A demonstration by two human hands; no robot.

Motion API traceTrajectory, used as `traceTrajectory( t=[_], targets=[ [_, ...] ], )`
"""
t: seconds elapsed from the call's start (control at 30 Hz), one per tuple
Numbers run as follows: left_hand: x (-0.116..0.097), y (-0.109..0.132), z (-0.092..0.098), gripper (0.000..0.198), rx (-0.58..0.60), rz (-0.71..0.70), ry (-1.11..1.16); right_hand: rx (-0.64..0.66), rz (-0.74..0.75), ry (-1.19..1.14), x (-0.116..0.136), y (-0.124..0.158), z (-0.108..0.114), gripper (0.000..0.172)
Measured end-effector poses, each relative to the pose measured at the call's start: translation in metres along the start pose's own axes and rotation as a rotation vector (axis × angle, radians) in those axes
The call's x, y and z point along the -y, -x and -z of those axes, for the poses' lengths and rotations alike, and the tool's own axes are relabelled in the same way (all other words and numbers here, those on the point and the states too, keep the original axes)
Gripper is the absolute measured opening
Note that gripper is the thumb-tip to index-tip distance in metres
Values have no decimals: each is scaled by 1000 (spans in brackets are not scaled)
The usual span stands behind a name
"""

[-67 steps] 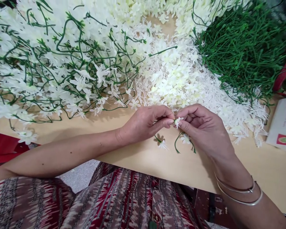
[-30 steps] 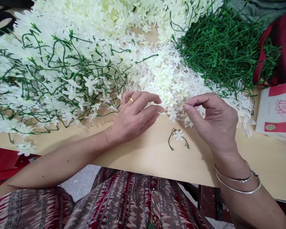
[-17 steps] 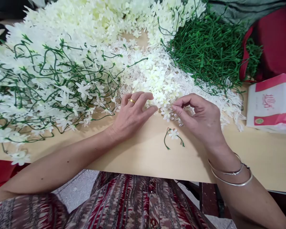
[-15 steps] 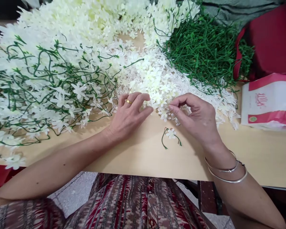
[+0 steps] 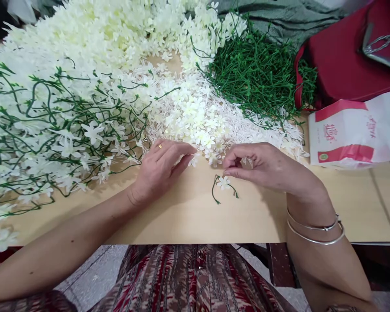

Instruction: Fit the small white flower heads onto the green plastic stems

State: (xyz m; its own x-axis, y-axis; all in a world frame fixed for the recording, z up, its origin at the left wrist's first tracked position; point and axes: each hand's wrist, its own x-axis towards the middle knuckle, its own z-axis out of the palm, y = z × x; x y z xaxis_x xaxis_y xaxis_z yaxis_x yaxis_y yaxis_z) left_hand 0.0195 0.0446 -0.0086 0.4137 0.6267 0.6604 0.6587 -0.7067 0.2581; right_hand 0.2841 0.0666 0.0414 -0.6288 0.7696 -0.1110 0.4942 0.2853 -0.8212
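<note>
My left hand (image 5: 162, 167), with a gold ring, lies on the wooden table (image 5: 195, 216). Its fingers and thumb come together at the near edge of a heap of loose white flowers (image 5: 198, 121). My right hand (image 5: 266, 167) is curled, thumb and forefinger pinched together at the same edge; what either pinch holds is too small to make out. Just below the right fingertips, a small green stem with one white flower (image 5: 223, 184) lies free on the table. Two silver bangles (image 5: 315, 225) sit on my right wrist.
A large mass of white flowers on green stems (image 5: 52, 117) covers the left of the table. A pile of bare green stems (image 5: 260, 73) lies at the back right, beside a red bag (image 5: 344, 56). A white and red packet (image 5: 341, 138) stands on the right.
Both hands let go of the sprig they held together; it now lies on the table. The hands moved apart to the flower heap, and the right hand has dropped lower with its fingers more curled.
</note>
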Motion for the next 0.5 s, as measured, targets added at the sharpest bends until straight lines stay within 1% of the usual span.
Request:
traceTrajectory(
  t=[0.17,0.33,0.5],
  targets=[
    [1,1,0,12,37,-3,51,75,-10,20,-1,0,-1,12],
    [2,0,2,10,34,-27,100,195,-12,90,-6,2,-4,8],
    [3,0,1,5,58,17,121,217,10,219,-15,2,-11,14]
  ],
)
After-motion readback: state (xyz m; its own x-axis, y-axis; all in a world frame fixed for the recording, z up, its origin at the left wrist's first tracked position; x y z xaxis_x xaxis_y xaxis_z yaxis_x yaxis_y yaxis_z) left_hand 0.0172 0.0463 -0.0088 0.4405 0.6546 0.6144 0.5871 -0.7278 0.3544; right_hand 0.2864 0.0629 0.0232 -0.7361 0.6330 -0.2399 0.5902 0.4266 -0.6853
